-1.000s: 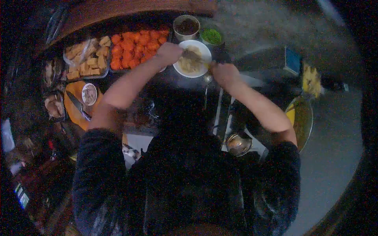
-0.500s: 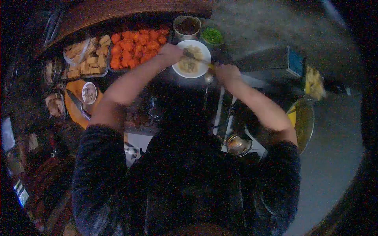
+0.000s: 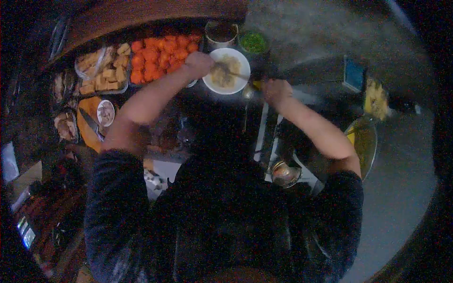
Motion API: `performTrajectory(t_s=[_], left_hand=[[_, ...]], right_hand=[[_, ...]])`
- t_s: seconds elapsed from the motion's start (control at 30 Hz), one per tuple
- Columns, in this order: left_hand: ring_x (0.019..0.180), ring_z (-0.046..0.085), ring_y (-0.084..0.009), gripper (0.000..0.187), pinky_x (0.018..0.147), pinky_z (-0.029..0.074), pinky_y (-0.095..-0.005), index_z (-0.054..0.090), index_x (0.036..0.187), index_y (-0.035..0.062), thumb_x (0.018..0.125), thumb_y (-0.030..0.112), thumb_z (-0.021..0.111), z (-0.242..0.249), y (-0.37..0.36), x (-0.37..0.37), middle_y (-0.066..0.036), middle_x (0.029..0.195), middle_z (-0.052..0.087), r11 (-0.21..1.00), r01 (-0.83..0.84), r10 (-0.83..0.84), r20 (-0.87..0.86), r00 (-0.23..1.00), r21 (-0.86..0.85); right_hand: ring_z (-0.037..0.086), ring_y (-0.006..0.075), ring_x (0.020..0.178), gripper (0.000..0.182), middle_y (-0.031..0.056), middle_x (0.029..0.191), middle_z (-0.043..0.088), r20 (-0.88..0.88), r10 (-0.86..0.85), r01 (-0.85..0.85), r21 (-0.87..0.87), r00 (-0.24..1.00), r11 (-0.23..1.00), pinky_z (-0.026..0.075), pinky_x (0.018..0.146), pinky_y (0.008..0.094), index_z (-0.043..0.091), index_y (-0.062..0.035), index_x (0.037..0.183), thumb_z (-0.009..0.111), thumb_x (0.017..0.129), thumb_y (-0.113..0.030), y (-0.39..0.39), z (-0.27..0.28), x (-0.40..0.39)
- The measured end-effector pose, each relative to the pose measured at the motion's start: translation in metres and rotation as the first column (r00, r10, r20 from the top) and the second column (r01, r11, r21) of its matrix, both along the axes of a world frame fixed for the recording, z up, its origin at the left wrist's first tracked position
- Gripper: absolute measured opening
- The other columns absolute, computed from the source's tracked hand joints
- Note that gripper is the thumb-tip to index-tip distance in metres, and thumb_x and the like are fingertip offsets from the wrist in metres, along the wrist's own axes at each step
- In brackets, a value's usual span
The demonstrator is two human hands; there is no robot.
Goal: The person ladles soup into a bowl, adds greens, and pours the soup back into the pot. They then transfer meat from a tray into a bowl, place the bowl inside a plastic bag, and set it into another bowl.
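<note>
Hands: left (image 3: 198, 64) grips white bowl (image 3: 238, 81) rim | right (image 3: 276, 89) clenched on utensil (image 3: 234, 74) reaching into bowl between them

bowl (image 3: 238, 56): white, smooth, looks glazed – ceramic or plastic, cannot tell
ladle (image 3: 284, 172): shiny metal, near right
pan (image 3: 364, 141): metal rim with a dull gleam
board (image 3: 87, 123): orange, matt, plastic-looking, at left
counter edge (image 3: 141, 12): brown wood, smooth – far side
sleeves (image 3: 118, 207): dark cloth, soft and matt
small cup (image 3: 221, 33): pale metal, faintly glossy
</note>
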State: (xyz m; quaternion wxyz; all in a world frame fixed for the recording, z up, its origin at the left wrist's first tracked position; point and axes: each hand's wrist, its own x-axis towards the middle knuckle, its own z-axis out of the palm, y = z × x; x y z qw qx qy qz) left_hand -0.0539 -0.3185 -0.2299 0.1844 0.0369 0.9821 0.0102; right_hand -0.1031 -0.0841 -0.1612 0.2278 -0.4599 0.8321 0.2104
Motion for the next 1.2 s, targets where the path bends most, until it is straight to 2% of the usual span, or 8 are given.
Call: performTrajectory(t_s=[0.57, 0.67, 0.73, 0.83, 0.93, 1.0, 1.07, 1.2], left_hand=[[0.069, 0.061, -0.0254, 0.02, 0.058, 0.05, -0.0376, 0.062, 0.076, 0.0048, 0.072, 0.017, 0.047, 0.0, -0.008, -0.009, -0.014, 0.078, 0.061, 0.994, 0.09, -0.095, -0.078, 0.992, -0.064], [0.068, 0.061, -0.025, 0.019, 0.058, 0.05, -0.0378, 0.062, 0.077, 0.0051, 0.072, 0.014, 0.046, 0.005, -0.01, 0.003, -0.014, 0.076, 0.062, 0.986, -0.147, 0.149, -0.023, 0.989, 0.075], [0.065, 0.061, -0.0244, 0.019, 0.056, 0.049, -0.0378, 0.062, 0.075, 0.0054, 0.072, 0.017, 0.047, -0.005, -0.022, 0.001, -0.013, 0.073, 0.061, 0.99, 0.028, -0.041, -0.09, 0.995, -0.137], [0.062, 0.061, -0.0241, 0.02, 0.054, 0.049, -0.0384, 0.061, 0.072, 0.0061, 0.073, 0.018, 0.045, 0.0, -0.034, 0.007, -0.013, 0.072, 0.061, 0.999, 0.049, -0.051, -0.197, 0.979, -0.018], [0.06, 0.06, -0.025, 0.021, 0.052, 0.047, -0.04, 0.061, 0.071, 0.0077, 0.073, 0.022, 0.045, -0.018, -0.028, 0.01, -0.011, 0.069, 0.061, 0.985, -0.167, 0.158, -0.194, 0.968, -0.032], [0.069, 0.061, -0.0253, 0.027, 0.055, 0.048, -0.0403, 0.062, 0.079, 0.0075, 0.076, 0.027, 0.044, -0.017, -0.018, 0.01, -0.014, 0.076, 0.061, 0.971, -0.236, 0.237, -0.124, 0.964, 0.02], [0.075, 0.06, -0.0289, 0.041, 0.061, 0.048, -0.0397, 0.056, 0.093, 0.0026, 0.082, 0.037, 0.037, -0.054, -0.019, 0.015, -0.017, 0.083, 0.06, 0.888, -0.342, 0.392, -0.116, 0.913, 0.308], [0.076, 0.059, -0.0318, 0.057, 0.064, 0.047, -0.0407, 0.038, 0.108, -0.0064, 0.08, 0.044, 0.038, -0.03, 0.012, 0.011, -0.018, 0.083, 0.06, 0.866, -0.455, 0.459, 0.03, 0.888, 0.208]], right_hand=[[0.06, 0.0239, 0.079, 0.024, 0.0106, 0.091, 0.06, 0.012, -0.094, 0.095, -0.047, 0.995, 0.994, 0.05, 0.063, 0.0359, 0.052, -0.0041, 0.098, 0.044, 0.078, -0.014, -0.026, -0.032, -0.015], [0.061, 0.0244, 0.074, 0.02, 0.0116, 0.087, 0.06, -0.076, -0.03, 0.027, -0.043, 0.997, 0.999, 0.05, 0.061, 0.0361, 0.053, -0.0044, 0.094, 0.043, 0.078, -0.013, -0.009, -0.021, -0.009], [0.061, 0.0257, 0.074, 0.023, 0.0131, 0.085, 0.06, -0.016, 0.019, -0.02, -0.07, 1.0, 0.997, 0.05, 0.059, 0.0365, 0.049, -0.0038, 0.099, 0.042, 0.079, -0.012, -0.009, 0.005, -0.007], [0.06, 0.0264, 0.072, 0.03, 0.0133, 0.083, 0.06, 0.012, -0.028, 0.029, -0.088, 1.0, 0.996, 0.049, 0.057, 0.0371, 0.044, -0.0023, 0.107, 0.042, 0.079, -0.012, 0.003, -0.012, -0.016], [0.058, 0.0261, 0.055, 0.034, 0.0137, 0.067, 0.058, -0.162, -0.058, 0.011, -0.277, 0.985, 0.961, 0.047, 0.053, 0.0387, 0.042, -0.0005, 0.111, 0.039, 0.08, -0.015, 0.01, -0.044, -0.01], [0.058, 0.0263, 0.055, 0.033, 0.013, 0.062, 0.057, -0.066, -0.34, 0.286, -0.407, 0.938, 0.867, 0.047, 0.047, 0.0393, 0.043, 0.0009, 0.108, 0.037, 0.08, -0.016, 0.01, -0.085, -0.001], [0.059, 0.0266, 0.061, 0.026, 0.0124, 0.076, 0.057, -0.191, -0.289, 0.157, -0.511, 0.938, 0.845, 0.047, 0.047, 0.0363, 0.044, -0.0033, 0.101, 0.039, 0.079, -0.016, 0.016, -0.102, 0.008], [0.058, 0.028, 0.073, 0.026, 0.0115, 0.085, 0.053, -0.177, -0.357, 0.223, -0.514, 0.917, 0.828, 0.049, 0.051, 0.0368, 0.043, -0.0062, 0.102, 0.04, 0.079, -0.016, 0.011, -0.12, 0.025]])
